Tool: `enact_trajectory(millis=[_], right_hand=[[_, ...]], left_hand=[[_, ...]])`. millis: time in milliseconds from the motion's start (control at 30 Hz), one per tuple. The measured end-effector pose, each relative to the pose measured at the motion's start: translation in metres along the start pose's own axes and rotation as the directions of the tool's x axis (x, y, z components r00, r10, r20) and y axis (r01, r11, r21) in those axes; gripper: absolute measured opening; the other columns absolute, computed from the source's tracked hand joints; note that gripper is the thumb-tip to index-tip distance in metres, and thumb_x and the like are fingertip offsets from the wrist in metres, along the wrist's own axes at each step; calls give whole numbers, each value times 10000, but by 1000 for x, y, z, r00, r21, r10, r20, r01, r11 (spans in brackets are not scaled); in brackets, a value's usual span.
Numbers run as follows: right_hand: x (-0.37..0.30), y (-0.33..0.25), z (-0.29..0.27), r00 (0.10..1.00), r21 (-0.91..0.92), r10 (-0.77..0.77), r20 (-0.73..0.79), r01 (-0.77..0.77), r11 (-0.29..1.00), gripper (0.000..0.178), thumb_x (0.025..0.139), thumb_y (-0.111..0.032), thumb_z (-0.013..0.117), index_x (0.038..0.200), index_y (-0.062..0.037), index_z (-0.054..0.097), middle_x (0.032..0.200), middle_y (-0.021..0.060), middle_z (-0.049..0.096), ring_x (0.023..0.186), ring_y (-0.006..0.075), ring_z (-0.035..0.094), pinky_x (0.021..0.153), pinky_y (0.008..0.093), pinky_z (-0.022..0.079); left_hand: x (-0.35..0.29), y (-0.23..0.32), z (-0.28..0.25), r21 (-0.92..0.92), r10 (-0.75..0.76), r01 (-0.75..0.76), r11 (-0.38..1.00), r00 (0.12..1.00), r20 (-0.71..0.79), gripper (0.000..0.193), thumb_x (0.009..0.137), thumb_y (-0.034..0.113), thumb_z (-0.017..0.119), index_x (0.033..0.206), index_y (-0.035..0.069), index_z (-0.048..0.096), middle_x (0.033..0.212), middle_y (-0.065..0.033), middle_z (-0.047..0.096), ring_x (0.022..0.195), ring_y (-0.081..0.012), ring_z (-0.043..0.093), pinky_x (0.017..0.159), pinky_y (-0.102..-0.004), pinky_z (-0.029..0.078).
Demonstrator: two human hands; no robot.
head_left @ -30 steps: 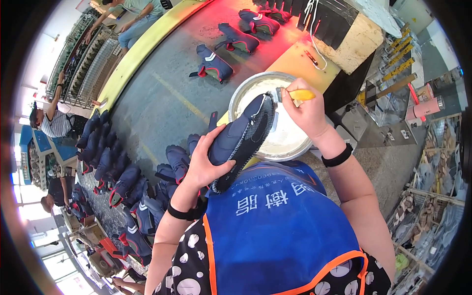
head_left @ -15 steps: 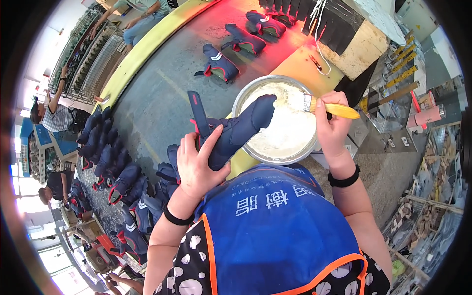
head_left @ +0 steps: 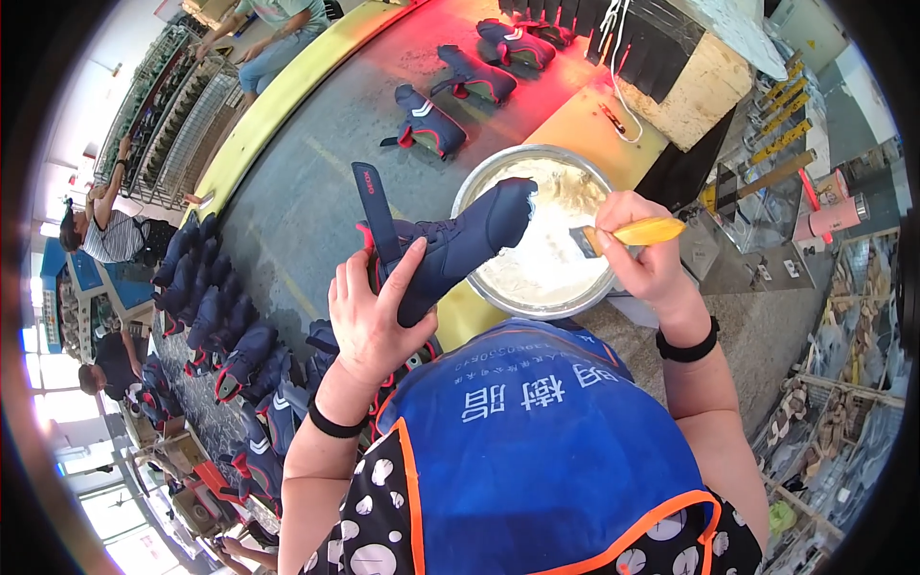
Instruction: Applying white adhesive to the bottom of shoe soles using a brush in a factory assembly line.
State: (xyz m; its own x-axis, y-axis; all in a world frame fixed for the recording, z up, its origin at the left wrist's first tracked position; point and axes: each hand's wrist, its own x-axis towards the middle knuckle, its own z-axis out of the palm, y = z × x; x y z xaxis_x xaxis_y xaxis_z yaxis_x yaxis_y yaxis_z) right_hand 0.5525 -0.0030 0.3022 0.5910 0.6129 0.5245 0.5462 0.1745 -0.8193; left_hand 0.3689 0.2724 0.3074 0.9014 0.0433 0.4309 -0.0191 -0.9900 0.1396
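My left hand [head_left: 369, 311] is closed around a navy shoe upper [head_left: 470, 235], its toe pointing right over the rim of a round metal basin [head_left: 549, 313]. A long strap [head_left: 376, 216] stands up from the upper, and a bit of white shows along its toe edge. Thick creamy white liquid [head_left: 522, 273] lies in the basin. Above it, my right hand [head_left: 644, 254] grips a flat brush [head_left: 648, 232] by its yellow handle. The bristles point left toward the upper, apart from it.
Several navy uppers [head_left: 426, 125] lie on the grey belt, leading toward a red-lit, black-flapped box [head_left: 652, 57]. Many more uppers [head_left: 254, 355] crowd the left side. A pink bottle [head_left: 830, 222] stands at the right. Other people [head_left: 120, 235] are at the far left.
The brush has swung left and down from the basin's upper right, its bristles closer to the upper. White now shows on the toe edge. My left hand shifted slightly left with the upper.
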Motion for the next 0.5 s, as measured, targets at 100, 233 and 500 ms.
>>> enact_trajectory(millis=[100,233,500], right_hand=[[-5,-2,-6,993,126,114,-40,-108,986,117,856,77,581,830,-17,516,772,59,538,667,119,489,620,260,380],[-2,7,-9,960,95,172,-219,-155,983,77,903,40,561,890,-24,520,810,59,547,689,112,506,634,257,411],[2,14,14,826,175,243,-508,-177,968,58,955,-14,613,954,-13,555,865,53,598,751,103,603,674,251,501]], left_hand=[[-2,-5,3,-12,-43,43,999,999,-1,847,546,204,797,1370,232,604,1112,-196,535,974,-351,569,851,-446,485],[-2,-10,7,-392,-286,301,869,953,97,803,590,159,783,1368,140,589,1008,-166,529,924,-344,589,849,-421,505],[-22,-17,26,-774,-276,600,-204,723,633,922,753,203,699,1537,-3,258,1420,-188,507,1260,-277,565,1064,-377,459]])
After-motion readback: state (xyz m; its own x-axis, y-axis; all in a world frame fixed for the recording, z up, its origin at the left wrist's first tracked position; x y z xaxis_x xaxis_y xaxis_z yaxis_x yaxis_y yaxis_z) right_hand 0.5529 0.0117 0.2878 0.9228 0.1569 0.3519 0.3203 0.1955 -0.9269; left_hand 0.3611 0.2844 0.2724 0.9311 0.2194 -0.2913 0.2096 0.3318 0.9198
